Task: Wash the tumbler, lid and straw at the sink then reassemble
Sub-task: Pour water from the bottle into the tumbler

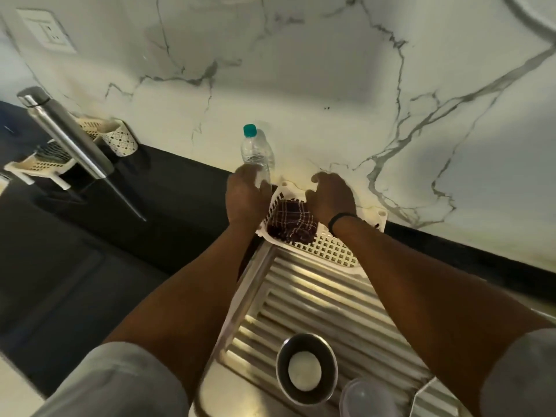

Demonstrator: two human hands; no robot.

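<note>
At the far left of the dark counter point(168, 206) we see a steel flask point(67, 136) standing beside two cream plastic racks point(39, 167), with a patterned cup point(120, 139) just behind them against the marble wall point(301, 85), where a white socket plate point(48, 30) is mounted higher up. Moving toward the middle, a clear plastic bottle point(255, 155) with a green cap point(249, 130) stands upright at the foot of the wall, and our left hand point(245, 200) is wrapped around its lower part, fingers closed against the plastic. Just to the right of that hand sits a white lattice basket point(328, 251), resting partly on the counter and partly on the ribbed steel draining board point(316, 302), with a dark checked cloth point(291, 222) bunched inside it. Our right hand point(329, 200), a black band point(340, 221) at its wrist, hovers over the far side of the basket with fingers curled and loosely spread; we cannot tell whether it touches the rim or grips anything. Nearer to us on the draining board stands a steel bowl point(307, 368) holding something round and white, and to its right is a clear plastic container point(367, 398), partly cut off by the frame edge. We cannot make out a tumbler, lid or straw anywhere here with certainty.
</note>
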